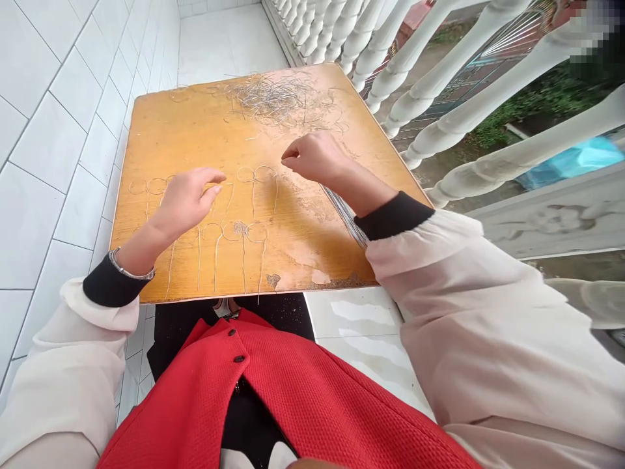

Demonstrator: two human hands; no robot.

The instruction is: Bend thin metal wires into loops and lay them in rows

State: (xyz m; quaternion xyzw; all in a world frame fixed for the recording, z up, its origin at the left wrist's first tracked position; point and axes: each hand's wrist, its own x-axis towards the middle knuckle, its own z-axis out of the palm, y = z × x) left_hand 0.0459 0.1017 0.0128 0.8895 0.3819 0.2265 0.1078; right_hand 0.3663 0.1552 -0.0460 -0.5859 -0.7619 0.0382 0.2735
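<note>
My left hand hovers above the wooden table, its thumb and forefinger apart with nothing seen between them. Partly under it lie thin wires bent into rings with straight tails. My right hand is raised over the table's middle, fingertips pinched together; whether a wire is in them is too small to tell. Just left of its fingertips lies a bent wire with a ring at its top. Closer to my body, a row of similar looped wires lies with tails pointing toward me.
A tangled heap of loose wires covers the table's far side. Straight wires in a bundle lie under my right forearm. White tiled wall stands at left, a white balustrade along the right.
</note>
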